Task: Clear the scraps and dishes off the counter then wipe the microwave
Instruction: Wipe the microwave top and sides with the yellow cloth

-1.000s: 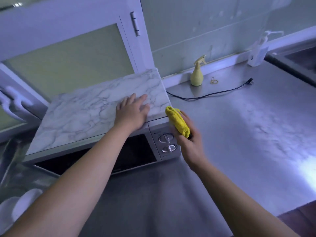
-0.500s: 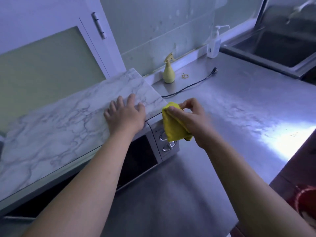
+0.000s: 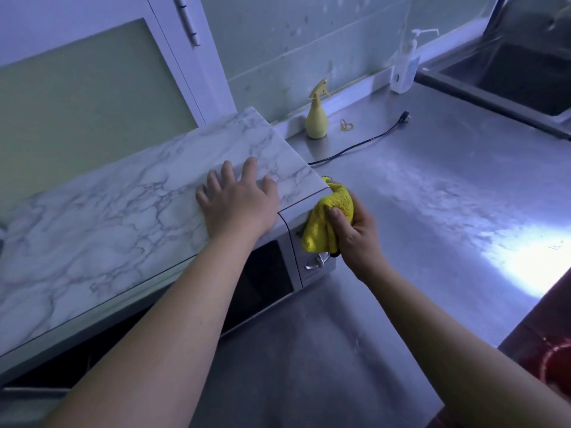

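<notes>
**A:** Where are the person's 2 hands?

**B:** The left hand [image 3: 239, 208] lies flat on the marble-patterned top [image 3: 123, 217] of the microwave [image 3: 312, 276], near its right front corner. The fingers are straight and spread, and it holds nothing. The right hand [image 3: 355, 239] has fingers and thumb curled round a bunched yellow cloth [image 3: 324, 223].

**A:** Where is the cloth against the microwave?

**B:** It is pressed to the upper part of the control panel, at the right front corner. Part of it hangs down over the panel, and 1 silver knob [image 3: 315, 262] shows just below its lower edge.

**A:** Where does the microwave stand?

**B:** It stands on the steel counter [image 3: 432, 211], toward the left, with its dark door window facing the person. A white cabinet door [image 3: 86, 97] is behind it.

**A:** What else is on the counter?

**B:** A yellow spray bottle [image 3: 317, 118] stands upright by the back wall, just right of the microwave. A yellow rubber band [image 3: 346, 125] lies just beside it. A black cord [image 3: 364, 143] runs out from behind the microwave, and its plug end lies loose on the steel. Farther right, a white pump bottle [image 3: 404, 66] stands against the wall next to the sink [image 3: 525, 75].
</notes>
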`<state>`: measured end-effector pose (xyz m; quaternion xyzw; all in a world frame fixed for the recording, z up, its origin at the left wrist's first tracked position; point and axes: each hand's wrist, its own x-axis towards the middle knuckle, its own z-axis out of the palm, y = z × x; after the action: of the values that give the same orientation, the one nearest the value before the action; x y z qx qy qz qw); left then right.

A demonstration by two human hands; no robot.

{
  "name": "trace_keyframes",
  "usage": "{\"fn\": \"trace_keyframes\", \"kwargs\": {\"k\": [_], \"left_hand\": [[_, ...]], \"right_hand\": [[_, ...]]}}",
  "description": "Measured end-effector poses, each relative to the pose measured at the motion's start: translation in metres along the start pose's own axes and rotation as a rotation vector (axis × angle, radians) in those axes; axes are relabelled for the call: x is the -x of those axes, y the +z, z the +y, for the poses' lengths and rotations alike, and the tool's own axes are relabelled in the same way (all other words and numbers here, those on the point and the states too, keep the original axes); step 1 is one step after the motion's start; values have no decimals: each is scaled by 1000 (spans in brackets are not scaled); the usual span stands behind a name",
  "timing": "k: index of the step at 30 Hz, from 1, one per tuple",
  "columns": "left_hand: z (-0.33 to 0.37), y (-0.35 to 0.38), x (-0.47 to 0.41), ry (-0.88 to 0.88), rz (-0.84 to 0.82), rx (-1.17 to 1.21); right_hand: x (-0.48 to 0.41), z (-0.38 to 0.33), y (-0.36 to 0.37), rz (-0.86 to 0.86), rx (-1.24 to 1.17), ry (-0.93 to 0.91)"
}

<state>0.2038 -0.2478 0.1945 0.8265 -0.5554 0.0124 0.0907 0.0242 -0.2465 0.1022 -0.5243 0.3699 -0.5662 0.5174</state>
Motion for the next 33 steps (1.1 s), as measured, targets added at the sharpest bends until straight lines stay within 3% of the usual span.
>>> {"fn": "trace_keyframes", "kwargs": {"k": [9, 21, 23, 25, 28, 33], "left_hand": [[0, 0, 1, -23, 19, 3], [-1, -5, 3, -55, 31, 52], [-1, -6, 3, -67, 33, 59], [-2, -5, 3, -68, 40, 59], [-2, -4, 2, -72, 62, 73], [1, -7, 4, -87, 77, 98]], "right_hand": [[44, 107, -48, -141, 240, 328], [20, 100, -79, -423, 518, 490], [28, 94, -83, -310, 417, 613], [41, 79, -92, -162, 150, 723], [44, 49, -105, -57, -145, 675], [-3, -12, -93, -272, -434, 393]]}}
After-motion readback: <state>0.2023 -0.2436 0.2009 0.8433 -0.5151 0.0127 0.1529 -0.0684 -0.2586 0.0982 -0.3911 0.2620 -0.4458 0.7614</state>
